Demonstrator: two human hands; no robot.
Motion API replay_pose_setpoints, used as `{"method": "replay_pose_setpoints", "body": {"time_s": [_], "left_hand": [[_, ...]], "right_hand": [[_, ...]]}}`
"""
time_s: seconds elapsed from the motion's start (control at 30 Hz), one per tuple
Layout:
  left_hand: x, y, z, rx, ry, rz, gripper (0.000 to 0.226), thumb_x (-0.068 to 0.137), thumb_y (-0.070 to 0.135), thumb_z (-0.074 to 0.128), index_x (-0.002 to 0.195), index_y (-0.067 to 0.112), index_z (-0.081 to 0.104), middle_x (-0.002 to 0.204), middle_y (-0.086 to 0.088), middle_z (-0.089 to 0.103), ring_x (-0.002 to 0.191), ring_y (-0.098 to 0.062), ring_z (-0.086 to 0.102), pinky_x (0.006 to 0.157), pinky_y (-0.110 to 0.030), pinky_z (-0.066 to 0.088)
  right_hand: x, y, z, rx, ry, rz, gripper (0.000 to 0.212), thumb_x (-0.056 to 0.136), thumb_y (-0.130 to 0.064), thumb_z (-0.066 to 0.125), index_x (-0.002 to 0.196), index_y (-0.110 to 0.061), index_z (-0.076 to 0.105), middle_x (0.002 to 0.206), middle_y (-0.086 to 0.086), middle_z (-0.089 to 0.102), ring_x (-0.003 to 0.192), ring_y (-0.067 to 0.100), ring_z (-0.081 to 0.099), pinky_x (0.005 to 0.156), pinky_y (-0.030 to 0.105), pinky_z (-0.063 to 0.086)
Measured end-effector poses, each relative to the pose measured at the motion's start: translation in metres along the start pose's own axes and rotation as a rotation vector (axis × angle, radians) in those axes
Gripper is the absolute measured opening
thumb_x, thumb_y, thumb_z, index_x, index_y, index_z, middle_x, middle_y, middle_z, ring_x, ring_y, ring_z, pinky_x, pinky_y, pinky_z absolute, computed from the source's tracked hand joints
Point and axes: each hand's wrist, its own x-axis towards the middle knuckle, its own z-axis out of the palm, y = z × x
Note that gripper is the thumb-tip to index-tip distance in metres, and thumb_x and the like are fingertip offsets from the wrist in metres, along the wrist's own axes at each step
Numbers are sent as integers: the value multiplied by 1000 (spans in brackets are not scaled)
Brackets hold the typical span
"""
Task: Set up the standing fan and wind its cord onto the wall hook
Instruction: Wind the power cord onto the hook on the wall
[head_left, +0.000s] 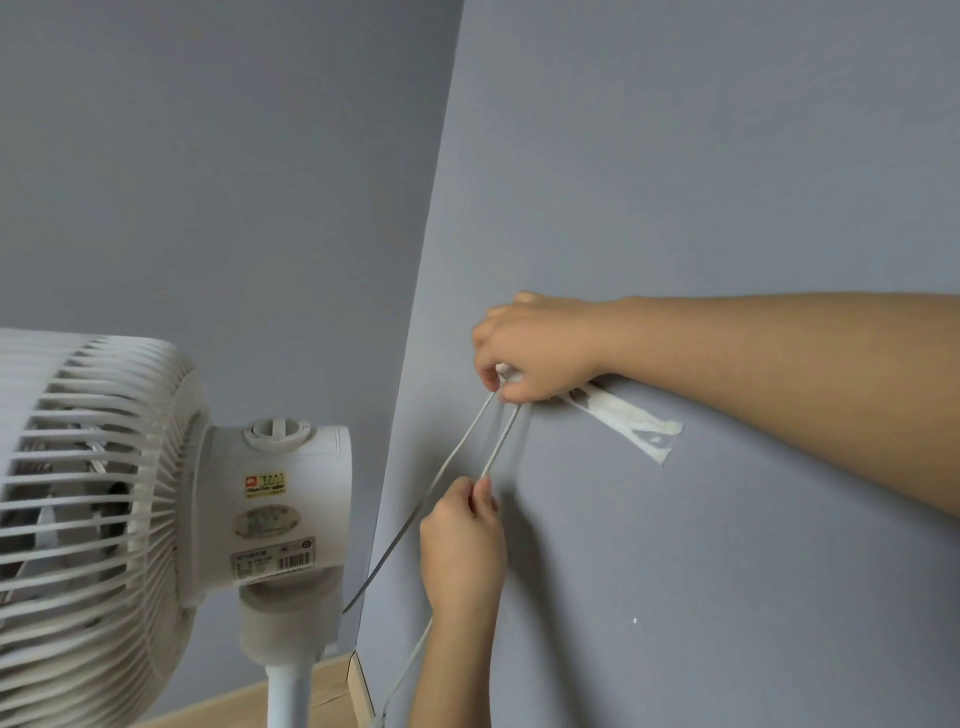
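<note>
Fan (156, 493) left. Right hand (535, 348) pinches cord (501, 436) at wall hook (506, 373); left hand (462, 545) grips cord below.

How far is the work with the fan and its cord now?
Done: the fan stands upright on its pole. In hand: the right hand pinches the cord against the wall where the hook should be, hidden; the left hand holds the strand below. Left: the slack hanging down, unwound.
</note>
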Motion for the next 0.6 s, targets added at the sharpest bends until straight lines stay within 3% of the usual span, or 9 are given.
{"method": "replay_pose_setpoints", "body": {"time_s": [0.1,0.2,0.37,0.6], "left_hand": [[5,-3,-3,-69,1,-21,25,96,16,40,76,15,56,68,-8,64,62,-26,54,53,-30,38],[6,-3,-7,-96,21,-34,25,96,17,41,77,12,57,68,-10,67,57,-23,53,51,-30,38],[9,-9,-15,-85,94,-77,42,95,33,44,72,1,56,61,-17,63,68,-37,58,57,-35,43],[8,0,-23,-139,102,-92,32,96,23,42,71,14,59,65,-10,65,63,-29,58,58,-34,45]], "right_hand": [[3,-4,8,-70,-19,-35,19,86,-39,58,99,-33,70,113,-13,58,116,12,44,100,38,32],[5,-6,13,-103,-50,-50,16,84,-38,61,96,-33,72,113,-13,58,118,12,42,105,40,28],[12,-8,13,-101,-40,-32,13,82,-37,65,89,-29,72,108,-12,60,116,13,42,99,41,35],[24,-10,15,16,-28,53,9,80,-35,69,80,-26,67,105,-9,60,111,12,43,91,38,41]]}}
